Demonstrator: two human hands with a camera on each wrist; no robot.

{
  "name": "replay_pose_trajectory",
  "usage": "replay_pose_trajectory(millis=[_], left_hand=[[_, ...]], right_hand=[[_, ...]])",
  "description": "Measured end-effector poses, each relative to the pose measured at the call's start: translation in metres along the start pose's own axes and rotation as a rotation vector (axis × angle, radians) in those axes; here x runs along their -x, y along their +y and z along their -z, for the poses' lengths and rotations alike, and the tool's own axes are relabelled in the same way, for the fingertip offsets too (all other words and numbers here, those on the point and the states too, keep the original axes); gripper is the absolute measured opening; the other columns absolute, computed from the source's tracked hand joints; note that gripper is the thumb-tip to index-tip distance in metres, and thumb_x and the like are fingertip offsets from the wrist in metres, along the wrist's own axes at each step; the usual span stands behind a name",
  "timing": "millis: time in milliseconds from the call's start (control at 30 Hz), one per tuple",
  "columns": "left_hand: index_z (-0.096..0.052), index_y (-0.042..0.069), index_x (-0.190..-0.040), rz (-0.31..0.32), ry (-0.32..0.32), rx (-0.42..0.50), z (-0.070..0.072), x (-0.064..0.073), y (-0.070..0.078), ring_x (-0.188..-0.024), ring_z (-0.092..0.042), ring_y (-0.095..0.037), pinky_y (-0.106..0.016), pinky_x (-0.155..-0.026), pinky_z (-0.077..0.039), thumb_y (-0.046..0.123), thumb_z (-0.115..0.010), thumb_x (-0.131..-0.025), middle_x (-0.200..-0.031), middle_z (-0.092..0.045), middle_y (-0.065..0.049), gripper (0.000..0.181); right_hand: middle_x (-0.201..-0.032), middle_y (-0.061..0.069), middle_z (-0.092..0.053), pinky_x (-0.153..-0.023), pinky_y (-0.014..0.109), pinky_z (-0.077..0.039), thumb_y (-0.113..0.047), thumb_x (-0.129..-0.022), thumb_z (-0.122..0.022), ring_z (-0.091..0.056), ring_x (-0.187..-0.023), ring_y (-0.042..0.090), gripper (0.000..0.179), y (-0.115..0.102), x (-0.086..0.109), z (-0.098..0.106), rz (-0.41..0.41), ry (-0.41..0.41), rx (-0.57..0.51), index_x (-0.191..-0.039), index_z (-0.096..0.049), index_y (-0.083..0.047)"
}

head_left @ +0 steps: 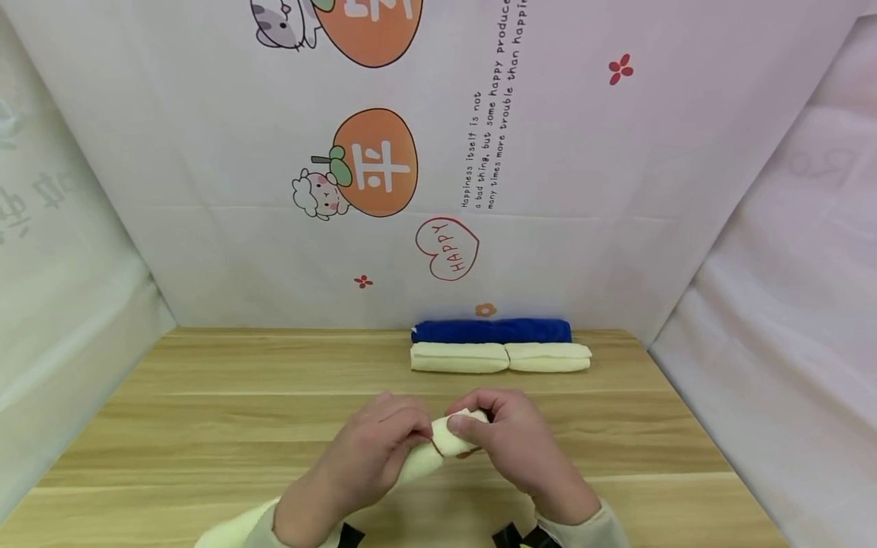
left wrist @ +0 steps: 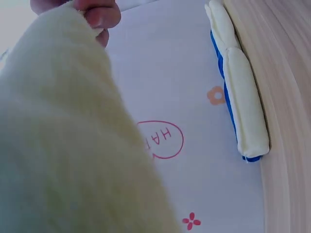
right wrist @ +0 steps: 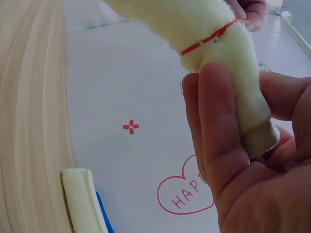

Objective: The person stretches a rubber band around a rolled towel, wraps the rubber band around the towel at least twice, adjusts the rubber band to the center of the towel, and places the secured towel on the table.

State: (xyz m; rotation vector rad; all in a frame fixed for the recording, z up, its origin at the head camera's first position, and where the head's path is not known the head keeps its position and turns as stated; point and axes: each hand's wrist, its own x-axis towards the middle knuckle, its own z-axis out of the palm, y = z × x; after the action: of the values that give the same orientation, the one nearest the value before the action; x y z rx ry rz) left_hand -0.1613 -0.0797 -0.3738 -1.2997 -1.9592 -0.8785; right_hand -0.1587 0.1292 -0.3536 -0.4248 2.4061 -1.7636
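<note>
A cream rolled towel (head_left: 419,464), bound by a thin red band (right wrist: 212,40), is held at its far end between both hands. My left hand (head_left: 366,453) grips it with bent fingers, thumb and fingertips right at the band. My right hand (head_left: 517,445) holds the end beyond the band, thumb on top and fingers beneath. In the right wrist view, those right fingers (right wrist: 218,111) wrap the roll's side below the band. The towel's long remainder runs back under the left forearm and fills much of the left wrist view, hiding most of that hand.
Farther back on the wooden table (head_left: 260,396) lies another cream rolled towel (head_left: 459,358), tied near its middle. Behind it, a blue rolled towel (head_left: 489,330) sits against the printed white backdrop (head_left: 548,266). White cloth walls (head_left: 774,320) enclose both sides.
</note>
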Motion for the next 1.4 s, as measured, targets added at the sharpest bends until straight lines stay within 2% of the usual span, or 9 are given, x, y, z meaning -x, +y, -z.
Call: replay_pose_trajectory(millis=[100, 200, 300, 667, 800, 967, 1200, 1267, 1400], left_hand=[[-0.054, 0.013, -0.09, 0.055, -0.049, 0.129, 0.002, 0.002, 0.0, -0.076, -0.049, -0.009, -0.021, -0.07, -0.041, -0.002, -0.061, -0.084, -0.089, -0.055, 0.006, 0.018], [-0.053, 0.014, -0.096, 0.176, -0.122, 0.25, 0.007, 0.004, 0.002, -0.067, -0.045, -0.007, -0.017, -0.059, -0.041, -0.005, -0.062, -0.084, -0.084, -0.051, 0.007, 0.024], [-0.052, 0.015, -0.102, 0.267, -0.179, 0.284, 0.01, 0.006, 0.003, -0.063, -0.043, -0.005, -0.015, -0.053, -0.039, -0.004, -0.063, -0.082, -0.081, -0.048, 0.008, 0.029], [-0.054, 0.015, -0.094, 0.221, -0.214, -0.015, 0.013, 0.008, -0.004, -0.064, -0.039, -0.005, -0.016, -0.056, -0.036, 0.001, -0.068, -0.077, -0.078, -0.048, 0.012, 0.026], [-0.058, 0.015, -0.091, 0.178, -0.191, -0.132, 0.007, 0.007, -0.008, -0.065, -0.04, -0.005, -0.019, -0.059, -0.033, 0.007, -0.068, -0.082, -0.082, -0.053, 0.013, 0.016], [-0.06, 0.016, -0.086, 0.182, -0.128, -0.169, 0.001, 0.009, -0.012, -0.068, -0.044, -0.008, -0.022, -0.062, -0.037, 0.008, -0.065, -0.085, -0.083, -0.054, 0.011, 0.009], [-0.059, 0.015, -0.085, 0.259, -0.07, -0.182, 0.0, 0.01, -0.016, -0.071, -0.052, -0.009, -0.026, -0.063, -0.043, 0.003, -0.067, -0.082, -0.084, -0.059, 0.011, 0.015], [-0.059, 0.016, -0.085, 0.254, -0.057, -0.186, 0.0, 0.01, -0.017, -0.071, -0.053, -0.008, -0.025, -0.062, -0.041, 0.001, -0.067, -0.081, -0.084, -0.059, 0.011, 0.017], [-0.06, 0.017, -0.085, 0.232, -0.047, -0.145, 0.001, 0.01, -0.018, -0.076, -0.055, -0.006, -0.025, -0.064, -0.039, 0.004, -0.065, -0.084, -0.085, -0.06, 0.011, 0.014]], right_hand=[[-0.091, 0.003, -0.066, -0.066, 0.041, -0.051, -0.018, -0.086, -0.068, -0.06, -0.079, 0.024, 0.008, -0.003, 0.0, -0.002, -0.02, 0.005, 0.022, -0.087, -0.071, -0.011], [-0.091, 0.002, -0.066, -0.066, 0.041, -0.051, -0.018, -0.086, -0.067, -0.059, -0.078, 0.024, 0.007, -0.002, 0.0, -0.002, -0.025, 0.008, 0.027, -0.087, -0.071, -0.012], [-0.088, 0.003, -0.066, -0.065, 0.039, -0.051, -0.023, -0.085, -0.069, -0.059, -0.076, 0.023, 0.009, 0.003, -0.001, 0.0, -0.019, 0.021, 0.035, -0.087, -0.072, -0.014], [-0.08, 0.01, -0.063, -0.062, 0.038, -0.053, -0.024, -0.081, -0.073, -0.061, -0.072, 0.026, 0.013, 0.01, -0.007, 0.009, -0.055, 0.178, -0.01, -0.087, -0.072, -0.012], [-0.086, 0.012, -0.063, -0.058, 0.039, -0.054, -0.024, -0.087, -0.068, -0.061, -0.071, 0.029, 0.016, 0.013, -0.009, 0.009, -0.044, 0.109, -0.041, -0.094, -0.07, -0.01], [-0.095, 0.0, -0.064, -0.06, 0.035, -0.052, -0.031, -0.093, -0.058, -0.059, -0.071, 0.022, 0.018, 0.017, -0.007, 0.007, 0.09, 0.008, 0.094, -0.104, -0.068, -0.02], [-0.119, -0.008, -0.057, -0.062, 0.027, -0.048, -0.025, -0.079, -0.075, -0.056, -0.088, 0.013, 0.031, 0.022, -0.005, 0.005, 0.436, -0.06, 0.321, -0.109, -0.068, -0.024], [-0.116, -0.005, -0.059, -0.064, 0.027, -0.05, -0.023, -0.079, -0.076, -0.056, -0.093, 0.013, 0.027, 0.019, -0.005, 0.004, 0.46, -0.056, 0.316, -0.105, -0.07, -0.021], [-0.114, 0.001, -0.062, -0.057, 0.026, -0.05, -0.012, -0.08, -0.074, -0.058, -0.075, 0.008, 0.017, 0.005, 0.0, 0.003, 0.458, -0.019, 0.205, -0.098, -0.071, -0.013]])
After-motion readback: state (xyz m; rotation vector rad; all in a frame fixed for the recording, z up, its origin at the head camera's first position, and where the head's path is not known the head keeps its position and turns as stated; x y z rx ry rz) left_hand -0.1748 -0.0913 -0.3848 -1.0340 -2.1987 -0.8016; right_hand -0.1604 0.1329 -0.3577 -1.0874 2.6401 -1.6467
